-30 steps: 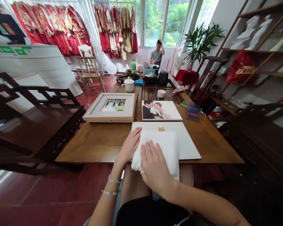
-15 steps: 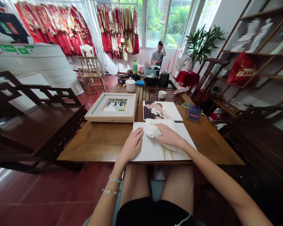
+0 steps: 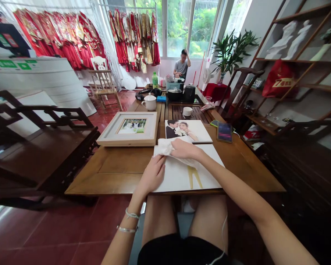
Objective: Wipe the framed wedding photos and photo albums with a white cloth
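Note:
A white panel (image 3: 176, 178) with two yellowish strips near its front edge lies flat at the table's near side. My left hand (image 3: 153, 173) rests on the panel's left edge, fingers stretched out and holding nothing. Bunched under my right hand (image 3: 186, 150) is a white cloth (image 3: 164, 146), pressed on the panel's far left part; a loose fold trails to the right. Just beyond the panel lies a photo print of a couple (image 3: 198, 131). To the left is a pale wooden picture frame (image 3: 110, 138) with a small photo inside a white mat.
On the wooden table (image 3: 110, 176) stand a lidded white cup (image 3: 149, 102), a small white bowl (image 3: 187, 111), a dark pot (image 3: 175, 95) and a phone (image 3: 224, 132). Behind the table sits another person (image 3: 180, 67). A dark wooden chair (image 3: 44, 147) is at the left.
My right hand has slid the cloth leftward across the panel, up to the fingers of my left hand. The left hand stays on the panel's edge. The view has shifted slightly.

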Available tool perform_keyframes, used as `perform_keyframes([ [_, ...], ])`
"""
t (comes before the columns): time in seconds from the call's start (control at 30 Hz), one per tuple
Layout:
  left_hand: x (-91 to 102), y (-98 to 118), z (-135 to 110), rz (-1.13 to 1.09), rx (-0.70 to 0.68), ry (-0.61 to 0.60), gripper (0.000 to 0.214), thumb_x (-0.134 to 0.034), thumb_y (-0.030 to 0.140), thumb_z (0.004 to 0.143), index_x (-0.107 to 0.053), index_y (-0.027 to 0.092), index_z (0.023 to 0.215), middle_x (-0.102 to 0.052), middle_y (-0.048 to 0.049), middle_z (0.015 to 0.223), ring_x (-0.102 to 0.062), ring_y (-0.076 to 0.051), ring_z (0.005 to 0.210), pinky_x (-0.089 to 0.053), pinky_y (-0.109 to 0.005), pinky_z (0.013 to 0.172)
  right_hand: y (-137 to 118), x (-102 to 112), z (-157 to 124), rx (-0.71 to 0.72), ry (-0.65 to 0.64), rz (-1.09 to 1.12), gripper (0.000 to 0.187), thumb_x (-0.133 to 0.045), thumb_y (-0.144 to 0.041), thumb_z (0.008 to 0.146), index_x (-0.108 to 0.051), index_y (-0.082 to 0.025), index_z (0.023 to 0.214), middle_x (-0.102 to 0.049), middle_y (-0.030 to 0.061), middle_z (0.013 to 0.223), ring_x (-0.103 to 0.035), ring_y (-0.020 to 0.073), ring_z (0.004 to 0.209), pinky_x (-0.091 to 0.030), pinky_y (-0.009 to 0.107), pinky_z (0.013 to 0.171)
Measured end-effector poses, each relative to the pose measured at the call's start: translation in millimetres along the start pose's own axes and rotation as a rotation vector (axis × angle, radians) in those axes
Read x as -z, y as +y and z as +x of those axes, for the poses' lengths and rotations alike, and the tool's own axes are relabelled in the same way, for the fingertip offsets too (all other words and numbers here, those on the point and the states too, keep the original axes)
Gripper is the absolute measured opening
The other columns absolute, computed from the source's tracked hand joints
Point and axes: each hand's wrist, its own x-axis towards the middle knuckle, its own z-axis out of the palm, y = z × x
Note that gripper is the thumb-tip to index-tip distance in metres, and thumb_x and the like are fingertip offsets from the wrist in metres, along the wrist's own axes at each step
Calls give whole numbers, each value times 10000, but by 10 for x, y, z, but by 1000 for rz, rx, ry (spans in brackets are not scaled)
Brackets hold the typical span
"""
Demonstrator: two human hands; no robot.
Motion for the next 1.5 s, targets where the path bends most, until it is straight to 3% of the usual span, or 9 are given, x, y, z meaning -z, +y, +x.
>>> perform_keyframes([
  [0.27,-37,-31,-7,7,24,-26,464,-319,208,948,-437,138,1391,-396,-120,1499,-321,-239,1413,-229,-513,1178,536,-309,-832,-108,208,-74,543,-469,-110,735,-536,-124,1274,-576,154,1281,-481,279,1218,-395,393,999],
  [0.4,-38,-30,-3,3,25,-11,464,-321,210,946,-444,136,1387,-402,-120,1496,-324,-238,1412,-234,-508,1178,740,-366,-942,-240,325,-176,524,-471,-93,732,-551,-119,1249,-607,163,1221,-464,307,1220,-375,466,1034],
  [0.63,-24,-10,-1,-12,31,-10,464,-323,218,943,-456,161,1383,-412,-110,1491,-327,-236,1411,-241,-503,1176,-65,-705,-1171,-102,297,-239,573,-509,-118,663,-540,8,1222,-537,254,1266,-346,364,1307,-164,495,1170],
  [0.77,-36,-42,-3,-15,27,-13,480,-332,185,925,-451,169,1389,-410,-109,1492,-324,-236,1413,-233,-509,1177,-431,-877,-1424,204,211,-129,679,-516,-171,653,-471,-13,1312,-483,229,1364,-310,351,1349,-115,510,1178],
  [0.97,-48,-61,-1,-31,28,14,452,-333,240,947,-473,197,1374,-430,-99,1480,-342,-236,1405,-245,-508,1174,-75,-654,-1174,69,223,-7,634,-553,-151,643,-536,-113,1276,-454,187,1406,-322,318,1363,-170,516,1150],
  [1.13,-38,-57,7,-44,26,-5,455,-334,258,951,-464,189,1381,-417,-107,1488,-335,-241,1408,-231,-518,1175,191,-471,-793,-70,171,-61,778,-626,-157,663,-422,-159,1414,-301,182,1523,-179,345,1425,-150,542,1140],
  [1.23,-31,-52,11,-50,41,-11,459,-337,251,947,-461,173,1382,-410,-122,1489,-328,-243,1411,-213,-517,1180,30,-539,-755,-98,164,-102,752,-608,-181,707,-400,-136,1429,-334,169,1514,-145,375,1424,-83,594,1135],
  [1.4,-5,-29,3,-85,23,-31,450,-327,238,946,-473,187,1369,-404,-118,1492,-311,-233,1418,-233,-507,1176,-443,-768,-1080,58,167,-127,809,-574,-190,707,-306,-59,1459,-279,202,1532,-69,403,1431,-35,653,1120],
  [1.5,-5,-23,0,-80,28,-28,447,-327,248,950,-473,185,1367,-397,-114,1498,-314,-234,1417,-220,-512,1179,-445,-768,-1220,113,148,-100,830,-561,-170,676,-312,-102,1464,-296,169,1533,-100,371,1437,-62,612,1145],
])
